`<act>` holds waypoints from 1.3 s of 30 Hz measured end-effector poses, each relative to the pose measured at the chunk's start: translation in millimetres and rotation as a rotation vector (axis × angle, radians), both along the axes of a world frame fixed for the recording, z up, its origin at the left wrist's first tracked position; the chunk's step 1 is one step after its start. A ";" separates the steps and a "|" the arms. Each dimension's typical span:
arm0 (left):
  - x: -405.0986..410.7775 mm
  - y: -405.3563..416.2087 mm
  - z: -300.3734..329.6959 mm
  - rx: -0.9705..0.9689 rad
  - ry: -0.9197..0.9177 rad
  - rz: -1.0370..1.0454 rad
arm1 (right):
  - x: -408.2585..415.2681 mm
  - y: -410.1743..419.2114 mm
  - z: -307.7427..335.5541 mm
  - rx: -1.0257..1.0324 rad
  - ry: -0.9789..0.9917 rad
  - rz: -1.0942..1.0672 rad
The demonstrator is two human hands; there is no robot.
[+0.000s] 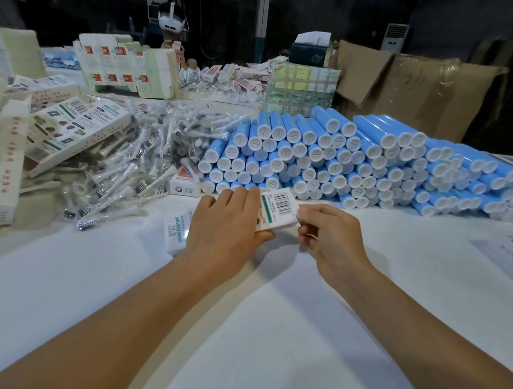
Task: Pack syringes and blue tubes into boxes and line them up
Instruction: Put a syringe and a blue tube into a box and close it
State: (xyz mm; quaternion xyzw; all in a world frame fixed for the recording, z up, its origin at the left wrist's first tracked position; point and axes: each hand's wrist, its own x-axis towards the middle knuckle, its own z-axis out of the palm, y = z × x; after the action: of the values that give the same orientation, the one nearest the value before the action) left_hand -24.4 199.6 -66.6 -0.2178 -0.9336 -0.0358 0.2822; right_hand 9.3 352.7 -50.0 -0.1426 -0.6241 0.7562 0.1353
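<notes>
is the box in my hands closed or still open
Cannot tell. The left hand grips the box; right hand covers its end.

cardboard sheets [420,88] | tissue box [309,53] (rear) | air conditioner [394,37]

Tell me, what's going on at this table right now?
A person is packing at a white table. The left hand grips a small white box with a barcode, while the right hand works at its end, apparently closing the flap. Behind the hands sits a big stack of blue tubes; to the left lie bagged brush-like pieces and loose boxes. Another box lies under the left wrist.
</notes>
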 end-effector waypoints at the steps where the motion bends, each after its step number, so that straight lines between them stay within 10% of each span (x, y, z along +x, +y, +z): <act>1: -0.3 -0.8 -0.5 -0.006 -0.002 -0.004 | -0.8 0.5 -0.9 0.012 -0.007 0.012; 22: 0.7 1.1 1.3 0.014 -0.009 -0.004 | 9.2 -7.7 -6.9 0.817 0.214 -0.116; 39: 3.9 4.1 -1.0 -0.001 -0.024 0.010 | 3.7 -6.0 -11.3 0.636 0.178 -0.071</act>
State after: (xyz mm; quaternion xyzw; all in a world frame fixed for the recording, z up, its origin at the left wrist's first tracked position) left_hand -20.5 203.8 -67.6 -0.2128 -0.9380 -0.0363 0.2712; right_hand 13.1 346.8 -61.3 -0.0481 -0.8092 0.5279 0.2533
